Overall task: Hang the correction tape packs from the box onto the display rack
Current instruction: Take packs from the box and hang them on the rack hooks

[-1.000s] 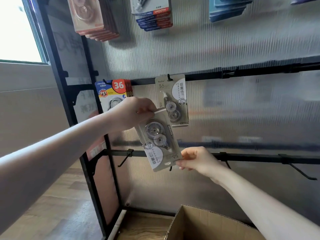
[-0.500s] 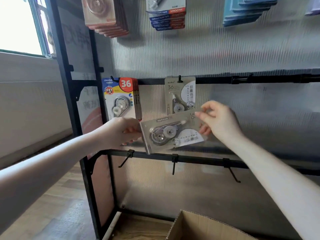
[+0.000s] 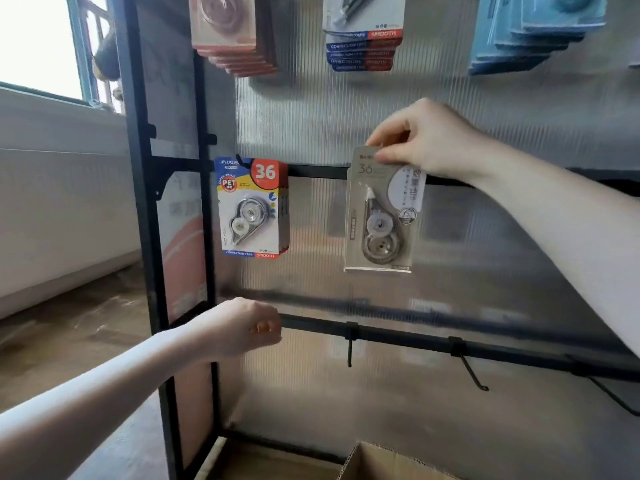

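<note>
My right hand (image 3: 429, 140) pinches the top edge of a grey pack (image 3: 379, 216), holding it upright against the rack's (image 3: 138, 202) middle bar, right of the colourful packs (image 3: 251, 207). My left hand (image 3: 242, 327) hangs loosely curled, holding nothing, at the lower bar's left end. The box (image 3: 388, 462) sits at the rack's foot.

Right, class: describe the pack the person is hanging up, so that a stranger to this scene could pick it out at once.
Find the black rack and follow its middle rail rightwards. The beige pack hangs upright there, its top pinched by the right hand. Unlike the colourful pack to its left, with a red "36" badge, this one is plain beige with a grey "36".
</note>
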`<action>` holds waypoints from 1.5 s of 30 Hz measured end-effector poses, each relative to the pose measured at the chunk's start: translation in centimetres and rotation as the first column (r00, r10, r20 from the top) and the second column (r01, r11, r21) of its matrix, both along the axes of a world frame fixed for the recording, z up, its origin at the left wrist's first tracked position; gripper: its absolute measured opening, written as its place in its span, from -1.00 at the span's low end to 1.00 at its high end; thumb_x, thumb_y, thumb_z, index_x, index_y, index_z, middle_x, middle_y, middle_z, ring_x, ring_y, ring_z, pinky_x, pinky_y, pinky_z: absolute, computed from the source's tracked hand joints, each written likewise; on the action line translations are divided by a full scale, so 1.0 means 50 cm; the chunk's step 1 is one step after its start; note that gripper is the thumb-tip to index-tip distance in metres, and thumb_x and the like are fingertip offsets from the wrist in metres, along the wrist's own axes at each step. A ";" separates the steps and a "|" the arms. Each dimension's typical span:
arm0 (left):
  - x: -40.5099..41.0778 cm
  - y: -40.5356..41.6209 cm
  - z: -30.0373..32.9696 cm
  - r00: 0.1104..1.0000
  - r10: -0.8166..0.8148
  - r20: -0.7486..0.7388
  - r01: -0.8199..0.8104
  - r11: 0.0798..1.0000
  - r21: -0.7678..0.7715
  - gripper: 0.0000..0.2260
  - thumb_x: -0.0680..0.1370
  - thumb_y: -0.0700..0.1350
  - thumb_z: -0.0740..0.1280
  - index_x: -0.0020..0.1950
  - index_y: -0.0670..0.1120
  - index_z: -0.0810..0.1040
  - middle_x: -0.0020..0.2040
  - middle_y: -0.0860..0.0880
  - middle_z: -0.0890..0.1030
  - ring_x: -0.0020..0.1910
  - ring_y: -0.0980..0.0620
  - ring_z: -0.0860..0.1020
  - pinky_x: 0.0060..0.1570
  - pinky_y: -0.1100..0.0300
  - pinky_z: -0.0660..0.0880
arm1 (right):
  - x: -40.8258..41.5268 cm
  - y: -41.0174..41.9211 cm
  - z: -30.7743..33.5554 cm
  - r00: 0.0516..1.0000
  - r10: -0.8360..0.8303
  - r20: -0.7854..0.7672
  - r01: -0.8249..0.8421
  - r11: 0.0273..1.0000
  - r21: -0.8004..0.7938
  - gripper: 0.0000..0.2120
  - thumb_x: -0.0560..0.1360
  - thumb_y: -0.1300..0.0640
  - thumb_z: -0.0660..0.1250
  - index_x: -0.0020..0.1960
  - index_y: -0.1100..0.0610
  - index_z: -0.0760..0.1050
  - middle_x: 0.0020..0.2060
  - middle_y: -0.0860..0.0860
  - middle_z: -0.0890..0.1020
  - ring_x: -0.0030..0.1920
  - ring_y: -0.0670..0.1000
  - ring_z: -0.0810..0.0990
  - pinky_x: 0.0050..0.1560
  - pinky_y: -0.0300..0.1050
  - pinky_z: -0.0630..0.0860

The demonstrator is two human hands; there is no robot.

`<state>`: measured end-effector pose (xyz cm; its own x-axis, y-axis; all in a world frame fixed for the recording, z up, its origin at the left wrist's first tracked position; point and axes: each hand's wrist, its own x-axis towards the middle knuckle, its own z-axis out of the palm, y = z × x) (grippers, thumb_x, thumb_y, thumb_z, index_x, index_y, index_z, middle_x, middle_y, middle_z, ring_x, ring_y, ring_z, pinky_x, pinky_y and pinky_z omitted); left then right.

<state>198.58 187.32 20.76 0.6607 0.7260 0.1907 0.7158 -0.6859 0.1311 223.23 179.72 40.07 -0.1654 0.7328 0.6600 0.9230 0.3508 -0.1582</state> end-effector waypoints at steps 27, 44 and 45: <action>0.063 0.000 -0.035 0.987 -0.157 0.024 0.158 0.987 -0.006 -0.92 0.52 0.03 0.29 -0.05 0.09 0.57 -0.13 0.19 0.58 -0.23 0.25 0.48 -0.16 0.36 0.43 | 0.040 0.067 -0.043 0.988 0.097 -0.120 -0.090 0.994 0.067 -0.73 0.52 0.33 0.26 0.17 0.15 0.57 -0.06 -0.15 0.57 -0.07 -0.29 0.50 0.03 -0.49 0.38; 0.126 -0.022 -0.043 0.981 -0.192 0.002 0.192 0.981 -0.032 -0.91 0.53 0.02 0.29 -0.04 0.08 0.57 -0.11 0.15 0.60 -0.17 0.18 0.53 -0.09 0.21 0.50 | 0.072 0.073 -0.102 0.997 -0.075 -0.003 0.074 0.979 0.189 -0.59 0.46 0.31 0.31 0.29 0.09 0.47 0.16 0.06 0.51 0.22 0.03 0.42 0.15 -0.21 0.28; 0.132 -0.025 -0.044 0.981 -0.192 0.003 0.192 0.981 -0.032 -0.91 0.53 0.01 0.29 -0.04 0.07 0.57 -0.11 0.14 0.60 -0.17 0.17 0.53 -0.08 0.21 0.50 | 0.082 0.064 -0.111 0.996 -0.091 -0.013 0.091 0.973 0.210 -0.57 0.46 0.29 0.33 0.31 0.09 0.45 0.17 0.06 0.50 0.23 0.03 0.41 0.17 -0.21 0.28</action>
<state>205.19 186.08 18.55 0.7886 0.5911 0.1694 0.5710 -0.8062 0.1552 227.31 182.91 34.49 -0.1017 0.5893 0.8015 0.9521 0.2912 -0.0933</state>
